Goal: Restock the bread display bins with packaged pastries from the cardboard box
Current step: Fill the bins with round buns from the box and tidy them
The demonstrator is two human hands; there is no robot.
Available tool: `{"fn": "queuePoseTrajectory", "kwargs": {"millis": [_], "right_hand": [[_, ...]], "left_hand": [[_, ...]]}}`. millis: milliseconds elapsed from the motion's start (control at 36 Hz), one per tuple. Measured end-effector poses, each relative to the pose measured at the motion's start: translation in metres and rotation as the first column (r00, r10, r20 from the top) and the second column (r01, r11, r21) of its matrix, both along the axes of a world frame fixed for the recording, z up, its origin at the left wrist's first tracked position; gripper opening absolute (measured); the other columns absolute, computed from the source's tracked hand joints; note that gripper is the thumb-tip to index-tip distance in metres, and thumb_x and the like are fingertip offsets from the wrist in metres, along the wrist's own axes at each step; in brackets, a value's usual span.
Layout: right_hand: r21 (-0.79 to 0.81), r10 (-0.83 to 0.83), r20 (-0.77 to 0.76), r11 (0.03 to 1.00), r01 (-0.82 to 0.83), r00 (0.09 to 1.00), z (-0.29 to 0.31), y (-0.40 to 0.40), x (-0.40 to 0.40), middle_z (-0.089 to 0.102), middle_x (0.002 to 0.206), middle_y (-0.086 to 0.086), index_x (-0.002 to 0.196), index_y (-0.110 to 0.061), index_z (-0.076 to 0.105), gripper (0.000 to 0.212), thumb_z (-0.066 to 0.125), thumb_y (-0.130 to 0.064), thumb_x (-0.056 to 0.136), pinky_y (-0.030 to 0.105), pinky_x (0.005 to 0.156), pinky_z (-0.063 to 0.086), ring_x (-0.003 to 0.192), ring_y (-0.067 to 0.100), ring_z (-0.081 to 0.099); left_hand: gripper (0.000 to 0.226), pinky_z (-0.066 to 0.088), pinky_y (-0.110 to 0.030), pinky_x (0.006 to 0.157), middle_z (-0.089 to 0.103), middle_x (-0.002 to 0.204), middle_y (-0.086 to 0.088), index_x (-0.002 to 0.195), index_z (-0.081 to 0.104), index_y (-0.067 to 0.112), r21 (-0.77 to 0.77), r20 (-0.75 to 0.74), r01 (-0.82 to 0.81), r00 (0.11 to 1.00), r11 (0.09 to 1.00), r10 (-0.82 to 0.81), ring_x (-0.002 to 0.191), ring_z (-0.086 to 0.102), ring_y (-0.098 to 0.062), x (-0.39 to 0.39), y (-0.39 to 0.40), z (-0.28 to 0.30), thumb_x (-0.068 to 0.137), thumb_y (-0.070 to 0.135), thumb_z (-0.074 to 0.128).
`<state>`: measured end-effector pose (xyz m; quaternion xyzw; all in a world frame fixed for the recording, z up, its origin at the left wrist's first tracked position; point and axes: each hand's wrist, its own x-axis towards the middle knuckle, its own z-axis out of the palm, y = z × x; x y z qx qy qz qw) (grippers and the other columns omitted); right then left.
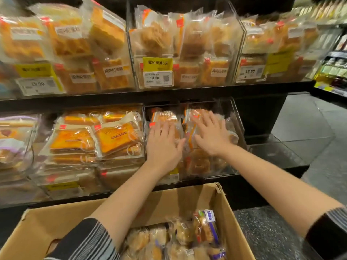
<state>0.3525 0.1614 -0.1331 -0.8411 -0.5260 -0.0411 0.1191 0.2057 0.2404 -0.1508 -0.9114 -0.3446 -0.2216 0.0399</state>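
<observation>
Shelf price tags [157,78] "18.90", both hands [163,141] flat on binned pastries [199,162].

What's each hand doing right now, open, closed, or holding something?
Left hand: open, fingers straight, flat on the packaged pastries in the lower bin.
Right hand: open, fingers spread, pressing on the same packages.

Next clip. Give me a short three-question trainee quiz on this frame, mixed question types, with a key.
1. True or false: both hands lie flat on packs in the lower bin.
2. Which holds loose pastries? A. cardboard box B. floor C. top shelf
3. Fill in: the middle price tag reads ____.

Key: 1 true: left hand and right hand press flat. 2 A. 3 18.90.
</observation>
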Motion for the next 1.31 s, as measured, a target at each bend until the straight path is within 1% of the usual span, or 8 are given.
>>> {"fn": "queuePoseTrajectory", "kwargs": {"millis": [139,278,639,917,1000,1111,1222,1306], "right_hand": [[0.038,0.071,0.154,0.996,-0.077,0.985,-0.020,0.000,-0.003,-0.007,0.162,-0.002,0.147,-0.044,0.026,0.059,0.015,-0.062,0.093,0.056,0.116,-0.008,0.147,0.023,-0.015],[0.106,0.046,0.133,0.993,-0.060,0.990,-0.027,0.013,0.007,-0.005,0.162,-0.005,0.153,-0.036,0.005,0.080,-0.004,-0.066,0.079,0.053,0.117,-0.002,0.148,0.019,-0.010],[0.116,0.028,0.193,0.992,-0.052,0.981,-0.035,0.017,0.012,0.005,0.162,0.001,0.153,-0.029,0.014,0.068,0.015,-0.057,0.092,0.049,0.119,-0.003,0.149,0.020,-0.005],[0.033,0.010,0.211,0.999,-0.018,0.977,-0.036,0.021,0.015,-0.012,0.161,0.003,0.154,-0.029,-0.005,0.066,0.011,-0.058,0.096,0.051,0.117,-0.008,0.147,0.023,-0.016],[0.003,-0.017,0.251,1.000,0.017,0.968,-0.032,0.017,0.009,-0.015,0.160,0.006,0.154,-0.022,-0.004,0.080,-0.004,-0.063,0.085,0.051,0.119,-0.006,0.146,0.025,-0.018],[-0.049,-0.049,0.261,0.997,0.064,0.964,-0.012,0.012,-0.006,-0.014,0.160,0.012,0.153,-0.009,0.007,0.071,0.017,-0.054,0.099,0.046,0.120,-0.004,0.147,0.025,-0.017],[0.227,-0.035,0.076,0.974,0.017,0.996,0.012,0.002,-0.027,0.001,0.161,0.011,0.148,-0.007,0.030,0.053,0.030,-0.034,0.102,0.036,0.120,0.001,0.149,0.022,-0.003],[0.357,-0.011,-0.070,0.933,0.036,0.997,0.025,-0.016,-0.050,0.034,0.152,0.010,0.139,-0.009,0.042,0.041,0.041,-0.020,0.099,0.035,0.115,0.024,0.141,0.024,0.030]], "left_hand": [[0.059,-0.002,-0.040,0.121,0.011,0.161,-0.002,0.153,0.016,0.021,-0.103,0.018,0.041,0.999,0.994,-0.039,0.149,-0.002,-0.021,0.006,0.022,-0.003,0.101,0.048,0.021],[0.060,-0.004,-0.042,0.120,0.005,0.162,-0.005,0.154,0.009,0.019,-0.021,-0.023,-0.007,1.000,1.000,0.006,0.149,-0.004,-0.024,0.023,0.033,-0.010,0.101,0.048,0.017],[0.064,0.003,-0.042,0.121,0.029,0.156,-0.004,0.151,0.027,0.018,0.025,0.043,-0.003,0.999,1.000,0.002,0.147,0.014,-0.022,0.020,0.028,-0.016,0.098,0.053,0.026],[0.070,-0.017,-0.040,0.117,-0.017,0.160,-0.005,0.152,-0.009,0.020,-0.015,0.021,0.031,0.999,0.999,-0.031,0.146,-0.021,-0.021,0.019,0.030,-0.021,0.098,0.057,0.013],[0.074,-0.019,-0.039,0.116,-0.022,0.158,-0.008,0.153,0.001,0.013,-0.053,0.020,0.076,0.997,0.996,-0.075,0.144,-0.024,-0.021,0.014,0.030,-0.016,0.097,0.059,0.015],[0.066,-0.015,-0.042,0.118,-0.017,0.159,-0.012,0.149,0.025,0.008,-0.064,0.025,0.072,0.997,0.995,-0.070,0.146,-0.020,-0.022,0.004,0.028,0.001,0.100,0.052,0.018],[0.045,-0.008,-0.043,0.118,-0.002,0.161,-0.013,0.120,0.059,0.014,-0.069,0.076,0.083,0.994,0.994,-0.078,0.148,-0.010,-0.024,-0.003,0.019,0.029,0.101,0.043,0.030],[0.031,0.013,-0.038,0.117,0.017,0.159,-0.009,0.118,0.058,0.013,-0.190,0.186,0.132,0.978,0.973,-0.096,0.147,0.011,-0.023,-0.012,0.004,0.042,0.100,0.034,0.043]]}}
